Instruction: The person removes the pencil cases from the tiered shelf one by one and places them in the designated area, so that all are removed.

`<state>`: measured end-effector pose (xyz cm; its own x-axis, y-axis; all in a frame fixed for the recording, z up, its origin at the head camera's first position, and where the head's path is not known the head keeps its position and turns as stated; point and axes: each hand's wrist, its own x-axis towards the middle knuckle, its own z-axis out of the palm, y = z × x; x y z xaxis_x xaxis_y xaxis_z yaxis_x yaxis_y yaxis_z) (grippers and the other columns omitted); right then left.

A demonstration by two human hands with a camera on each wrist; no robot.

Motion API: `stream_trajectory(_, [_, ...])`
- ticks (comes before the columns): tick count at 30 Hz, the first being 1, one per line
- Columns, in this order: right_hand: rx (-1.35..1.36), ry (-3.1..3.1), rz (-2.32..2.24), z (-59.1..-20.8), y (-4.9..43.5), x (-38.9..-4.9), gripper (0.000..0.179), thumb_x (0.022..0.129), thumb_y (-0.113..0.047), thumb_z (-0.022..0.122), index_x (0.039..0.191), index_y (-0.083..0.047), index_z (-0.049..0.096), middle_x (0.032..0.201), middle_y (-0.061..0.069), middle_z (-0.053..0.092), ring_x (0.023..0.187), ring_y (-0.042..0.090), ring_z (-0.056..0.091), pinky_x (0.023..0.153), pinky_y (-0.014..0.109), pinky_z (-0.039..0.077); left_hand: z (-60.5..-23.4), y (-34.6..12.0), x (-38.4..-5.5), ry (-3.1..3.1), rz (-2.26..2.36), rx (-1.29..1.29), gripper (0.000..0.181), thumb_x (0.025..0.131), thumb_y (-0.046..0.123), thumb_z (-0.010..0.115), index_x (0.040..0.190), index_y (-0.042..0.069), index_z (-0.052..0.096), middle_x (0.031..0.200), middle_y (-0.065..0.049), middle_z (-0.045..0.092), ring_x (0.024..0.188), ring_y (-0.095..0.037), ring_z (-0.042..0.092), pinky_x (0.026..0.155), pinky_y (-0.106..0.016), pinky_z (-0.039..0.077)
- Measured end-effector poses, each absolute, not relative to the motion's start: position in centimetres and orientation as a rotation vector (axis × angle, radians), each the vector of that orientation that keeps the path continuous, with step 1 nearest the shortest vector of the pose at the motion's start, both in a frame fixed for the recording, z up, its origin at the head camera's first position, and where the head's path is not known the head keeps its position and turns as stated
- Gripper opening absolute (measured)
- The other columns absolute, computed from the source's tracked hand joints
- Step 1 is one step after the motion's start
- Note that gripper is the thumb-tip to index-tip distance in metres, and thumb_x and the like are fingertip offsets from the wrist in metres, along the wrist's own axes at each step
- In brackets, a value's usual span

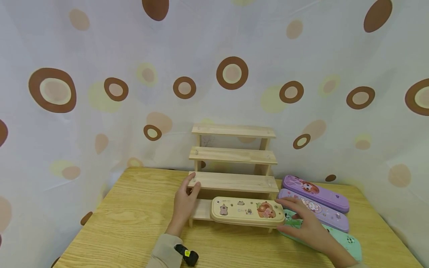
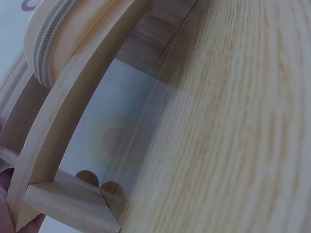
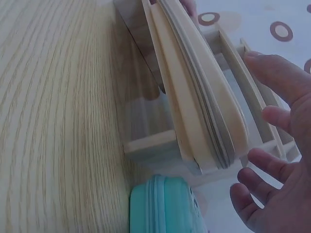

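Observation:
A cream zippered pencil case [image 1: 248,212] with cartoon prints lies along the lowest step of a wooden stepped rack [image 1: 234,181]. Its zipper side shows in both wrist views. My left hand [image 1: 185,203] holds the rack's left end, thumb and finger about the second step from the bottom; in the left wrist view only bits of fingers show past the shelf end. Around the right end of the cream case, my right hand [image 1: 310,227] has its fingers spread. From the right wrist, that hand [image 3: 279,170] appears relaxed, with a gap to the case.
To the right of the rack lie a purple pencil case [image 1: 315,193], a lilac one [image 1: 330,217] and a mint green one [image 1: 345,242], partly behind my right hand. The upper steps are bare wood. A curtain [image 1: 214,44] with brown ring prints hangs behind the wooden table [image 1: 134,219].

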<state>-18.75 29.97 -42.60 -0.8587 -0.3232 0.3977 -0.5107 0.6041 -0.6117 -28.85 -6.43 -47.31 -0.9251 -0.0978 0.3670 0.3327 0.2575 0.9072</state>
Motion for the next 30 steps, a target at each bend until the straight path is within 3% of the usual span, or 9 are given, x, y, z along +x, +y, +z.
stream_trajectory(4, [0.705, -2.595, 1.136, -42.7, 29.1, -19.1, 0.065, 0.083, -0.02, 0.082, 0.141, -0.015, 0.054, 0.14, 0.009, 0.046, 0.123, 0.01, 0.04, 0.078, 0.037, 0.05, -47.4, -6.4, -28.9, -2.184, -1.708, -0.221, 0.047, 0.1, 0.038, 0.058, 0.143, 0.019, 0.053, 0.147, -0.007, 0.049, 0.122, -0.026, 0.055, 0.097, -0.047, 0.047])
stream_trajectory(7, [0.711, -2.598, 1.139, -42.7, 28.6, -19.3, 0.066, 0.082, -0.021, 0.082, 0.141, -0.015, 0.054, 0.141, 0.009, 0.045, 0.127, 0.022, 0.039, 0.081, 0.04, 0.048, -47.5, -6.4, -29.0, -2.183, -1.708, -0.222, 0.047, 0.1, 0.038, 0.058, 0.143, 0.019, 0.053, 0.147, -0.007, 0.049, 0.121, -0.026, 0.055, 0.097, -0.047, 0.047])
stream_trajectory(11, [0.716, -2.592, 1.124, -42.7, 28.0, -19.7, 0.065, 0.081, -0.024, 0.084, 0.139, -0.014, 0.055, 0.141, 0.01, 0.046, 0.126, 0.033, 0.041, 0.086, 0.05, 0.046, -47.6, -6.4, -29.0, -2.178, -1.712, -0.219, 0.046, 0.1, 0.037, 0.059, 0.143, 0.019, 0.053, 0.147, -0.006, 0.049, 0.121, -0.025, 0.055, 0.097, -0.046, 0.047])
stream_trajectory(17, [0.747, -2.569, 1.089, -43.1, 27.2, -20.4, 0.064, 0.078, -0.026, 0.086, 0.134, -0.013, 0.059, 0.136, 0.011, 0.051, 0.124, 0.033, 0.045, 0.095, 0.063, 0.039, -47.6, -6.4, -29.0, -2.168, -1.721, -0.228, 0.046, 0.1, 0.036, 0.059, 0.142, 0.019, 0.054, 0.146, -0.006, 0.049, 0.126, -0.024, 0.052, 0.098, -0.046, 0.047])
stream_trajectory(30, [0.746, -2.599, 1.059, -44.5, 26.4, -21.5, 0.065, 0.076, -0.036, 0.087, 0.133, -0.025, 0.058, 0.132, -0.001, 0.052, 0.119, 0.022, 0.048, 0.098, 0.054, 0.038, -47.4, -6.5, -28.9, -2.173, -1.703, -0.239, 0.047, 0.1, 0.038, 0.058, 0.143, 0.018, 0.053, 0.146, -0.006, 0.05, 0.128, -0.025, 0.05, 0.099, -0.047, 0.047])
